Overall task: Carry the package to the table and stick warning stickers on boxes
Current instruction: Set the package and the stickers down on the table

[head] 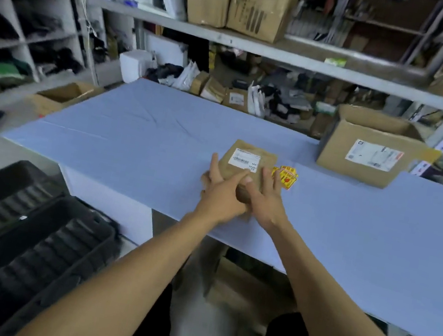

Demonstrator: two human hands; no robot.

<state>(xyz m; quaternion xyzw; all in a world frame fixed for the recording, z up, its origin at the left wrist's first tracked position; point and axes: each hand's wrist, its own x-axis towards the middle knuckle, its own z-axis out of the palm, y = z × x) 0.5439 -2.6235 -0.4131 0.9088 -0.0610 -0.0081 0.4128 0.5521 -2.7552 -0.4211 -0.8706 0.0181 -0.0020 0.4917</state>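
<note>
With the flat brown paper package (246,169) set down mid-table on the pale blue table (132,128), left hand (220,194) and right hand (266,202) spread flat on it grasping nothing, smooth it before peeling the yellow-and-red warning stickers (286,176) just beside it

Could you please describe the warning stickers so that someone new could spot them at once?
Start at the long blue table. Near its middle lies a small brown package under both hands. The warning stickers lie just right of it: the only bright yellow and red items there.
</note>
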